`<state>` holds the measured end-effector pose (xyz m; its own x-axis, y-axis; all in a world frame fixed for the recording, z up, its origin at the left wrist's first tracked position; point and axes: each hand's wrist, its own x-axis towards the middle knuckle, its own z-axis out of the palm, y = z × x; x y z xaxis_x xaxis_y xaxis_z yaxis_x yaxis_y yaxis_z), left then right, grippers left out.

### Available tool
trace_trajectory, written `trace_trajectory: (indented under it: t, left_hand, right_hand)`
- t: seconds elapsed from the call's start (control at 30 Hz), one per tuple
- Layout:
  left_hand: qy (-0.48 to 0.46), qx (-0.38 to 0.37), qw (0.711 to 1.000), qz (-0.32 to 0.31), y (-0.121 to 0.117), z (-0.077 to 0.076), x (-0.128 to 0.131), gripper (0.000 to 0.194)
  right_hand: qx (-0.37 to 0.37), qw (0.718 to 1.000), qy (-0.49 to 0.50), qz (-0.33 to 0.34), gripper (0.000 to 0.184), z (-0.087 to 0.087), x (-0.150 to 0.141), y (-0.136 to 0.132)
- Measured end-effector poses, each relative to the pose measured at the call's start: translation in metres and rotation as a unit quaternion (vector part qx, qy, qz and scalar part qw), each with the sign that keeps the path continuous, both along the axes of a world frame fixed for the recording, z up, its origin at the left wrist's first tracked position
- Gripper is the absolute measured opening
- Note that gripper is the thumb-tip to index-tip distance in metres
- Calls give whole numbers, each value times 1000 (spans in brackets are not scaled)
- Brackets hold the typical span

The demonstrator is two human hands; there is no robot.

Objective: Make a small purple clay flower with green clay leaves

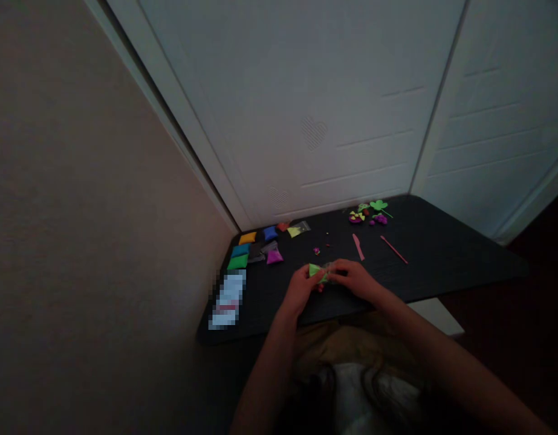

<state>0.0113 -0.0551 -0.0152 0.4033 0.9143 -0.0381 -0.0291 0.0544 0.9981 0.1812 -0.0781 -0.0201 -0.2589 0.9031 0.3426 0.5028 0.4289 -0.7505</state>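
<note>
Between my two hands is a small clear packet of light green clay (pixel 315 272), held above the near part of the dark table. My left hand (pixel 301 284) grips its green end with closed fingers. On the other side, my right hand (pixel 351 278) pinches the clear plastic end. Something small and red (pixel 320 288) shows just under the packet; its shape is partly hidden by my fingers. Just beyond my hands lies a small magenta clay piece (pixel 317 251), with a tiny red bit (pixel 327 245) close by.
Several coloured clay packets, among them a magenta one (pixel 274 257), lie at the table's left. A pink plastic knife (pixel 358 246) and a thin pink stick (pixel 394 249) lie to the right. Clay shapes, including a green clover (pixel 378 205), are at the back. A blurred-out phone-like object (pixel 228 299) lies front left.
</note>
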Motion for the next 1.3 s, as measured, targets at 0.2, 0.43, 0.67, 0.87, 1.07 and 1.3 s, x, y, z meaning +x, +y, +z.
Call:
trace_trajectory:
  t: [0.2,0.43,0.67,0.87,1.07,1.3]
  left_hand:
    - [8,3,1000,0,1,-1,0,30]
    - [-7,-3,1000,7,4,-6,1,32]
    - [-15,-9,1000,5,3,-3,0,32]
    - [-19,-9,1000,-4,2,-1,0,28]
    - [-28,-24,999,3,5,-2,0,29]
    - [-48,-51,996,46,12,-8,-1,28]
  right_hand:
    - [-8,999,-29,12,27,-3,1,0]
    - [-2,1000,-6,7,25,-3,0,1]
    - [3,1000,-2,5,21,0,-1,0]
    - [-10,999,-32,14,28,-4,0,1]
    - [-33,999,-2,12,29,-2,-1,1]
    - [-69,990,106,-59,32,-5,8,4]
